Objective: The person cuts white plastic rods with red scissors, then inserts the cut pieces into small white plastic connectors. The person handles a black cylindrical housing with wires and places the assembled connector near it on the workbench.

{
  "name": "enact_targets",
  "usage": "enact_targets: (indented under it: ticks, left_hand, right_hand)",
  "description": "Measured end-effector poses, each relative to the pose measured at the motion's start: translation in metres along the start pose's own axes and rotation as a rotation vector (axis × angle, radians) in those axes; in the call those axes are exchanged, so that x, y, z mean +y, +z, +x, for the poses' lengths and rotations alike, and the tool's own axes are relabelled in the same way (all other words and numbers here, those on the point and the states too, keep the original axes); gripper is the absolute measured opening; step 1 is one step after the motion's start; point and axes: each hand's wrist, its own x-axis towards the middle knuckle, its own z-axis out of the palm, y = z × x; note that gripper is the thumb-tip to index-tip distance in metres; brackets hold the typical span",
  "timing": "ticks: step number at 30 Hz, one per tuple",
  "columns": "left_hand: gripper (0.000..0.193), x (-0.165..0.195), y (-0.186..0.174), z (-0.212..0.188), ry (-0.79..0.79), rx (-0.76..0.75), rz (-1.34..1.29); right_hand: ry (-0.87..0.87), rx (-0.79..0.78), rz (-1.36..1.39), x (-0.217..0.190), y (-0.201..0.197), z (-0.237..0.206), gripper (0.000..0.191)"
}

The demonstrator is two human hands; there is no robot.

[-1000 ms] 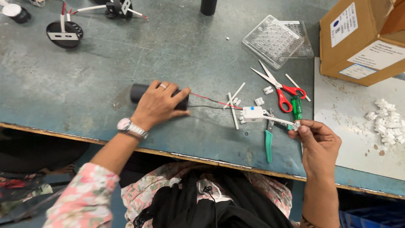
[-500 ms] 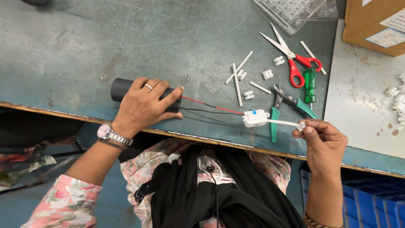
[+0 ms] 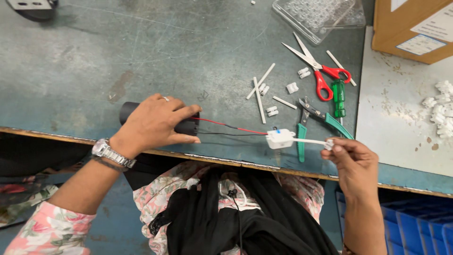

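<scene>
My left hand (image 3: 153, 123) lies over a black cylinder (image 3: 128, 110) on the blue-grey worktable (image 3: 94, 61) and grips it. A red wire (image 3: 226, 125) and a black wire run from the cylinder to a small white connector block (image 3: 279, 139). A white sleeved cable (image 3: 309, 141) leaves the block to the right. My right hand (image 3: 354, 163) pinches the end of that cable, with a small white terminal piece (image 3: 329, 144) at the fingertips, just over the table's front edge.
Green-handled pliers (image 3: 325, 120), a green screwdriver (image 3: 339, 98) and red-handled scissors (image 3: 317, 71) lie right of centre. White sleeve pieces (image 3: 258, 92) and small connectors (image 3: 292, 88) are scattered nearby. A clear plastic tray (image 3: 316, 14), cardboard box (image 3: 417, 28) and white board (image 3: 401, 113) stand at right.
The view has shifted down and left. My left hand stays on the black cylinder; my right hand still holds the cable end, and the wires are drawn straighter between them.
</scene>
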Motion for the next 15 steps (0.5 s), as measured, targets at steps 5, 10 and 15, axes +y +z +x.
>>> enact_targets:
  ticks: [5,10,15]
  left_hand:
    - [0.073,0.002,-0.001,0.003,-0.006,-0.056,0.077]
    - [0.068,0.005,-0.001,0.0,0.001,0.016,0.089]
    - [0.066,0.01,-0.002,0.0,-0.022,0.032,0.143]
  right_hand:
    - [0.089,-0.058,-0.014,-0.001,0.005,0.001,0.017]
    - [0.059,-0.137,-0.013,-0.003,0.007,-0.001,0.015]
    - [0.057,-0.181,0.008,-0.003,0.005,-0.003,0.012]
